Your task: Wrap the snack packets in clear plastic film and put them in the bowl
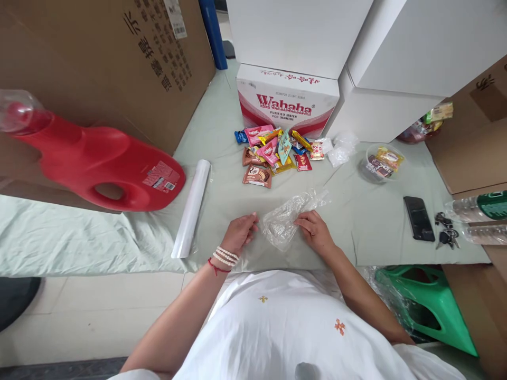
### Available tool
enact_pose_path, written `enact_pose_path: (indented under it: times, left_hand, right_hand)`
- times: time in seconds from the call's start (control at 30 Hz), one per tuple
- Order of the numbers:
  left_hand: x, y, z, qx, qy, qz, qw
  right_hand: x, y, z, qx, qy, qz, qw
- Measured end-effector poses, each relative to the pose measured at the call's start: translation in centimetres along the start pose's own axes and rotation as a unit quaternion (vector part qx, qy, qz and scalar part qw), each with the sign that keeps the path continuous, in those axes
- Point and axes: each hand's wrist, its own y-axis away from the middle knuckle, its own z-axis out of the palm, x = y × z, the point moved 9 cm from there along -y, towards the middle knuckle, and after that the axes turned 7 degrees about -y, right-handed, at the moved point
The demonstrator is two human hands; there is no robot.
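A crumpled clear plastic bag (283,219) lies on the green cloth in front of me. My right hand (316,230) pinches its right side between thumb and fingers. Just left of the bag is my left hand (240,233), its fingers curled in and pressed together; whatever they may hold is too small or hidden to make out. Beyond both hands sits a pile of wrapped snacks (269,150), in pink, brown, yellow, blue and red packets. A brown snack packet (257,176) lies at the pile's near edge.
Behind the snacks stands a Wahaha water carton (287,100). On the left are a roll of plastic film (192,208) and a large red jug (106,163). To the right lie a round clear tub (374,171), a phone (419,218), keys (447,232) and plastic bottles (467,208).
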Motion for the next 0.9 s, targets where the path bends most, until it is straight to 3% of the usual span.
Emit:
enact_pose_path:
  times: [0.17, 0.3, 0.37, 0.43, 0.5, 0.63, 0.77, 0.9]
  left_hand:
    - [0.2, -0.6, 1.1, 0.007, -0.014, 0.002, 1.0]
    - [0.8, 0.2, 2.6, -0.004, 0.011, 0.044, 0.999]
    - [1.2, 0.9, 3.5, -0.016, 0.02, 0.065, 0.998]
    - [1.4, 1.5, 4.3, -0.033, 0.024, 0.077, 0.996]
    - [1.6, 1.9, 4.7, -0.047, 0.037, 0.077, 0.995]
    - [1.2, 2.0, 4.3, -0.043, 0.069, 0.041, 0.996]
    - [0.7, 1.8, 3.4, -0.023, 0.074, 0.014, 0.997]
    - [0.4, 1.9, 3.9, -0.037, 0.061, 0.009, 0.997]
  right_hand:
    - [-0.3, 0.2, -0.9, -0.03, -0.05, 0.042, 0.997]
    - [-0.1, 0.4, -3.4, 0.063, -0.159, 0.194, 0.966]
    - [-0.2, 0.4, -2.2, 0.058, -0.229, 0.282, 0.93]
    - [-0.8, 0.1, 0.6, -0.001, -0.292, 0.33, 0.898]
    - [-1.5, -0.4, 3.1, -0.039, -0.318, 0.328, 0.888]
    - [-1.0, -0.5, 5.5, -0.04, -0.284, 0.299, 0.91]
    - [0.4, 0.5, 5.7, -0.024, -0.297, 0.328, 0.896]
    - [0.2, 0.5, 5.3, -0.011, -0.331, 0.343, 0.879]
